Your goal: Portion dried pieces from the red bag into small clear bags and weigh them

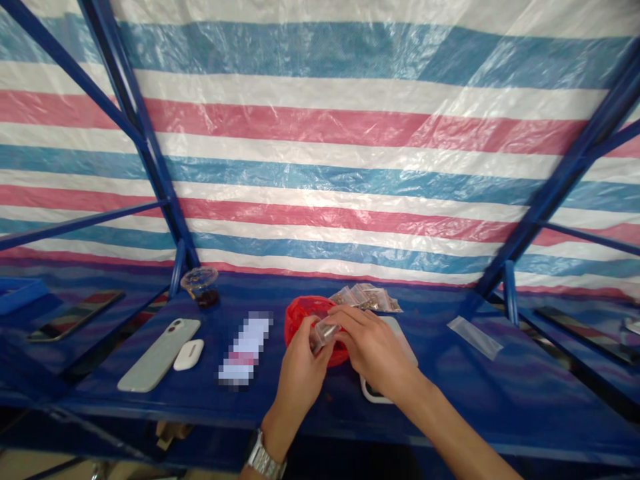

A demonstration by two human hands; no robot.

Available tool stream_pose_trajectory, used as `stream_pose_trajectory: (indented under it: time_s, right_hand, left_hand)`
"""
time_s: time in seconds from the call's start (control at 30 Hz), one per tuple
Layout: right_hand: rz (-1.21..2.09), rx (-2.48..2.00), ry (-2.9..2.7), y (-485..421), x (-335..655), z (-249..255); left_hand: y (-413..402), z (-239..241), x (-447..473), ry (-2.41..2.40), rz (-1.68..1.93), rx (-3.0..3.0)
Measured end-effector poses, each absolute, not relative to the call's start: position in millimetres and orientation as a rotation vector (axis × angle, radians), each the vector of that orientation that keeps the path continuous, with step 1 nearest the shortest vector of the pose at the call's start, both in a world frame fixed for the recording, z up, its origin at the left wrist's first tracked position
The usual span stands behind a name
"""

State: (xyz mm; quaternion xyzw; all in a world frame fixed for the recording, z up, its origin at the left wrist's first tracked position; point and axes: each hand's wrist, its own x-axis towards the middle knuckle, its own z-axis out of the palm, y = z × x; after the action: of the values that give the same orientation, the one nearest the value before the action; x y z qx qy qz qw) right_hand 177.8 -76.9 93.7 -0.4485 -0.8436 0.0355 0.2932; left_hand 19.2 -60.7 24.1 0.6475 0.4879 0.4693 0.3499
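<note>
Nearest is the watch (pixel 265 459), in front of the red bag (pixel 299 310) and cut off by the bottom edge. Then the left hand (pixel 306 363), thumb and fingers curled nearly closed around a little clear packet (pixel 325 332). The right hand (pixel 377 347) has its fingers bent in at the packet's upper end, pretty much pinching it. All that's right over the bag's opening.

As for progress, I'd call it midway: the packets (pixel 373 298) just behind the bag, to its right, look filled with small brownish bits, so those seem done. The one in hand looks unfinished, and the flat sleeve (pixel 475 337) well right of the bag looks unused. Can't tell how many there'll be in total.

Hard to make out: what's inside the bag, and whether the held packet is open or has anything in it, since fingers and glare cover it. The pale slab (pixel 401 339) right of the bag is half under the right hand, maybe a phone. Left of the bag, one screen (pixel 247 347) is pixelated.
</note>
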Motion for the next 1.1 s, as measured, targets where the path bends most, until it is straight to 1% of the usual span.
stream_pose_trajectory:
  time_s: [0.1,0.3,0.47,0.6,0.77,0.93,1.1]
  right_hand:
    - [-0.012,-1.162,-2.301,-75.4,179.9,91.1]
    - [-0.071,-1.107,-2.300,-73.4,178.4,91.2]
    - [0.020,-1.098,-2.184,-66.6,181.4,84.4]
    - [0.128,-1.259,-2.123,-57.1,188.0,71.5]
    - [-0.065,-1.426,-2.445,-39.7,190.4,55.8]
    - [-0.260,-1.570,-2.508,-18.2,184.4,55.3]
    - [-0.296,-1.589,-2.548,-0.1,178.4,53.3]
  left_hand:
    - [-58.7,23.1,21.3,1.190,1.232,1.635]
    - [-58.2,26.6,21.0,1.153,1.256,1.604]
    - [-55.5,23.3,20.3,1.222,1.221,1.643]
    - [-46.5,10.6,12.7,1.350,1.188,1.695]
    - [-30.1,0.6,-4.2,1.647,1.155,1.772]
    - [-18.5,2.6,-13.5,1.789,1.106,1.840]
    - [-12.6,3.4,-15.5,1.909,1.043,1.836]
